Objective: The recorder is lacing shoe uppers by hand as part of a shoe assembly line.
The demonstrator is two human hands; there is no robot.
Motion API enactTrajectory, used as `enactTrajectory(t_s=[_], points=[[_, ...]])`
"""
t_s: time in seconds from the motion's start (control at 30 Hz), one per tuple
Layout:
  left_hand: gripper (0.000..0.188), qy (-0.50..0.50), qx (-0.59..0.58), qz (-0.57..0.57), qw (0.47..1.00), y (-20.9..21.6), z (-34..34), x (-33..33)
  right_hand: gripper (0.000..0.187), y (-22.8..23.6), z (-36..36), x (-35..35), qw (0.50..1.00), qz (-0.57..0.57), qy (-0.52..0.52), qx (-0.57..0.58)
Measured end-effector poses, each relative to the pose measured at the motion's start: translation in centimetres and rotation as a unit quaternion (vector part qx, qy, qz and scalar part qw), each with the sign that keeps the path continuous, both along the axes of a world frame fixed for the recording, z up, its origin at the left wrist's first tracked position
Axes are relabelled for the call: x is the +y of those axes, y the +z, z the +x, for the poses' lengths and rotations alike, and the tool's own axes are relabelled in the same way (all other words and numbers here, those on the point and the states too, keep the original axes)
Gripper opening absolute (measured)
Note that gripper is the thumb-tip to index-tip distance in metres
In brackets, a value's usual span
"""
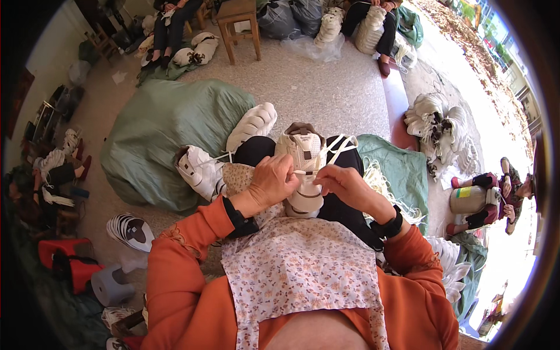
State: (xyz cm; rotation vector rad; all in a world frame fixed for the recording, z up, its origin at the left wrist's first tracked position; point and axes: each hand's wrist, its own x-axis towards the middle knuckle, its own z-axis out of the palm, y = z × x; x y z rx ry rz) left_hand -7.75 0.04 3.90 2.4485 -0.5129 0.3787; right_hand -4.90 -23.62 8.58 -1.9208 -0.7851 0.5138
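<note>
A white and beige shoe (300, 149) rests upright in my lap, its toe toward me and its brown-lined collar away. My left hand (269, 182) is closed in a pinch on a cream shoelace (337, 150) at the shoe's left side. Across from it, my right hand (351, 190) pinches the lace too, close above the toe. A short stretch of lace runs between my fingertips, and loops stand up over the right side of the shoe. Left of my left hand lies another white shoe (201, 174) with a lace trailing from it.
A large green sack (169, 140) bulges at the left, with nested white shoe uppers (252, 127) against it. Loose cream laces (388, 189) lie on a green cloth (402, 166) at my right. More uppers (440, 131) are piled beyond. Several people sit working around the room.
</note>
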Motion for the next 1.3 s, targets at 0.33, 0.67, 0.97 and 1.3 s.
enactTrajectory(t_s=[0.33, 0.67, 0.97, 1.3], points=[[0.07, 0.024, 0.165, -0.059, 0.984, 2.4, -0.2, -0.7, 0.015, -0.5, 3.1, 3.2, 0.938, -0.165, 0.041, -0.303], [0.044, -0.098, 0.15, -0.143, 0.973, 0.8, 0.1, 2.0, 0.02, -0.4, 3.9, 4.0, 0.885, -0.243, 0.106, -0.382], [0.022, -0.171, -0.019, -0.101, 0.98, 0.2, 1.2, 1.8, 0.02, -0.3, 3.7, 3.8, 0.866, -0.24, 0.118, -0.423], [0.022, -0.146, 0.035, -0.144, 0.978, 0.8, 1.2, 1.7, 0.015, -1.5, 4.5, 3.6, 0.882, -0.239, 0.107, -0.391]])
